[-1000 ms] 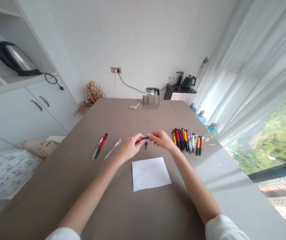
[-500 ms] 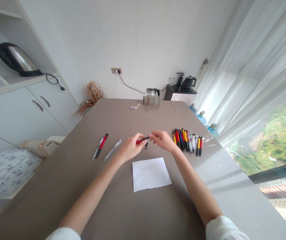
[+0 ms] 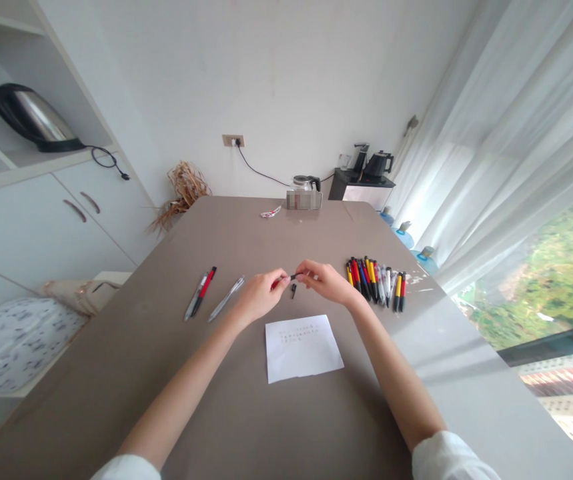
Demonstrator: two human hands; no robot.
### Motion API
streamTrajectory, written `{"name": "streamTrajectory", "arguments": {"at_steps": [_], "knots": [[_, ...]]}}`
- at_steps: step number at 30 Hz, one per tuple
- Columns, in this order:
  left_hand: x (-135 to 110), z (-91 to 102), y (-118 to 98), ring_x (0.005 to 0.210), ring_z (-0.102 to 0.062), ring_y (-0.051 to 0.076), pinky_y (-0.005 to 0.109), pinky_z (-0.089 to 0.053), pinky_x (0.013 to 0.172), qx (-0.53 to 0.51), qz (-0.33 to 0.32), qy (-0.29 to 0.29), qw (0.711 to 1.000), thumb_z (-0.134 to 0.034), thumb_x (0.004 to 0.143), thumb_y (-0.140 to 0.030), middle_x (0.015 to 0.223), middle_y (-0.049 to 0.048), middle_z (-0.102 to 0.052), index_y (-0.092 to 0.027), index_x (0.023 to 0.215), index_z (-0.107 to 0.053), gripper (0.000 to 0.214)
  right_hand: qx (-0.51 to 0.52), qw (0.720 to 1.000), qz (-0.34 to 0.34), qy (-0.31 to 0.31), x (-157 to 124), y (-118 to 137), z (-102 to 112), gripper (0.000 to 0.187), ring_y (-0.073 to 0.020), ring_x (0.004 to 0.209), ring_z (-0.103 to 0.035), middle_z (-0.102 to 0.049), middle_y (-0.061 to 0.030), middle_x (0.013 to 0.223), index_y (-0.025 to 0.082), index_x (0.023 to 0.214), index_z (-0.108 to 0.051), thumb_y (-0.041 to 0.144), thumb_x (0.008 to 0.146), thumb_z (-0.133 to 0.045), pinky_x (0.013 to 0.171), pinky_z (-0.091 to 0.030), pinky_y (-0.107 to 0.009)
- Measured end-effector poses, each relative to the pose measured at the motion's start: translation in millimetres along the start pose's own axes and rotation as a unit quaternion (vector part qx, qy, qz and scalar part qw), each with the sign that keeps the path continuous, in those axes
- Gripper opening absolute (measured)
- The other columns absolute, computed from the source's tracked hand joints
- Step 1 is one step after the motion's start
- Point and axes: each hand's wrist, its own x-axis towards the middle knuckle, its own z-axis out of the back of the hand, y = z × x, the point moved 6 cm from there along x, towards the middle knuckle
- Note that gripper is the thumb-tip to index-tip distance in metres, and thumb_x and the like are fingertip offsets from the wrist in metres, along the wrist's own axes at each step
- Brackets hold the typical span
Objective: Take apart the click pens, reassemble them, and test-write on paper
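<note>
Above the middle of the table, my left hand (image 3: 260,293) is closed around a red and black pen (image 3: 293,277), most of its red body hidden by the fingers. My right hand (image 3: 323,281) pinches the pen's black end between thumb and fingers. A small black piece (image 3: 293,291), perhaps a pen part, lies on the table just below the gap between my hands. Nearer to me is a white sheet of paper (image 3: 303,357) with a few lines of faint handwriting.
To the left lie a red and black pen (image 3: 205,291), a silver-grey pen (image 3: 195,297) and a clear pen (image 3: 226,299). Several coloured pens (image 3: 372,280) are grouped at the right. A glass pot (image 3: 302,181) and a blurred box-like thing (image 3: 304,200) are at the table's far edge.
My left fingers have shifted along the pen towards my right hand, covering more of its red body. My right hand stays at the black end, nearly in the same place.
</note>
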Motion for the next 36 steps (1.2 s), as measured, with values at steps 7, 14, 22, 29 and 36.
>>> {"name": "streamTrajectory", "arguments": {"at_steps": [7,14,22,29,36], "knots": [[-0.1,-1.8,2.6,0.054,-0.049,0.013,0.023,-0.029,0.051,0.030,0.008,-0.006,0.999,-0.021,0.084,-0.043,0.060,0.0013,-0.056,-0.020,0.074,-0.054,0.042,-0.054,0.998,-0.013,-0.017,2.9,3.3,-11.3,0.027,-0.0087,0.054,-0.046,-0.054,0.0007,0.061,0.017,0.069,-0.050,0.031,0.084,-0.033,0.056,-0.032,-0.020],[-1.6,-0.7,-4.3,0.064,-0.056,0.015,0.023,-0.034,0.056,0.007,-0.005,0.006,1.000,-0.033,0.081,-0.044,0.070,-0.0005,-0.061,-0.023,0.092,-0.048,0.028,-0.023,0.997,-0.075,-0.019,4.8,-9.7,-15.7,0.048,-0.0071,0.045,-0.042,-0.050,0.0010,0.047,0.016,0.050,-0.047,0.043,0.085,-0.027,0.052,-0.030,-0.020],[-1.4,1.0,-2.5,0.055,-0.051,0.013,0.022,-0.029,0.051,0.042,-0.007,0.006,0.999,-0.023,0.085,-0.041,0.061,-0.0013,-0.056,-0.022,0.081,-0.051,0.034,-0.011,1.000,0.010,0.000,2.1,1.8,-4.7,0.022,-0.0096,0.063,-0.050,-0.061,-0.0010,0.076,0.018,0.087,-0.056,0.036,0.078,-0.046,0.057,-0.033,-0.020],[-0.4,-3.0,1.2,0.057,-0.052,0.014,0.023,-0.029,0.051,0.068,-0.002,0.014,0.998,-0.017,0.086,-0.042,0.063,0.0016,-0.058,-0.020,0.075,-0.051,0.043,-0.059,0.998,0.001,-0.007,2.0,3.3,-5.5,0.026,-0.0092,0.057,-0.045,-0.057,-0.0005,0.064,0.018,0.075,-0.059,0.036,0.081,-0.042,0.057,-0.030,-0.020],[-2.9,-2.9,-4.0,0.071,-0.059,0.018,0.026,-0.033,0.057,0.133,-0.015,0.007,0.991,-0.017,0.086,-0.039,0.075,0.0014,-0.063,-0.024,0.099,-0.047,0.036,0.063,0.994,-0.090,-0.016,7.0,-19.1,-23.6,0.049,-0.0063,0.041,-0.035,-0.041,0.0023,0.041,0.015,0.046,-0.045,0.048,0.081,-0.031,0.047,-0.028,-0.020]]}}
